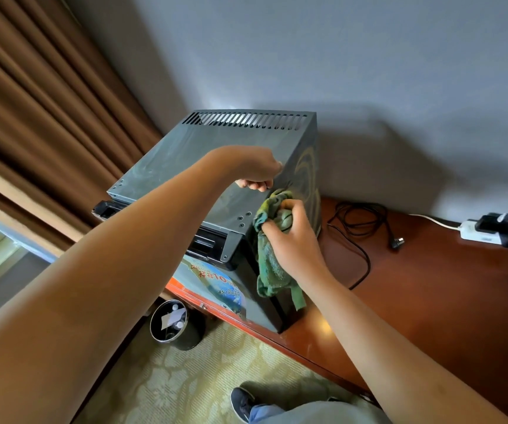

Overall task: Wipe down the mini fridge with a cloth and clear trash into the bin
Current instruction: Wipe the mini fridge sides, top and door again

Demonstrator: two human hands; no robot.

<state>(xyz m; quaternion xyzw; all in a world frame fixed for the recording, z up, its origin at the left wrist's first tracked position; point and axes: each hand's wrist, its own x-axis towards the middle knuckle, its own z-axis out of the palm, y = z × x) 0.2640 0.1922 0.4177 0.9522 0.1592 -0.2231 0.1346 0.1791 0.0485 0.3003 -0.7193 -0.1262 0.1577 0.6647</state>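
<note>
A dark grey mini fridge (185, 157) stands on a reddish wooden desk (430, 289), its dusty top and vent slots facing me. My left hand (255, 172) rests on the top's right edge with its fingers curled over that edge. My right hand (292, 237) grips a bunched green cloth (272, 267) and presses it against the fridge's right side near the front corner; the cloth's tail hangs down. A round black bin (173, 325) with white scraps inside stands on the floor below the desk's edge.
The fridge's black power cord and plug (369, 228) lie loose on the desk to the right. A white power strip (479, 232) sits by the wall. Brown curtains (38, 117) hang on the left. My shoe (242, 403) is on the patterned carpet.
</note>
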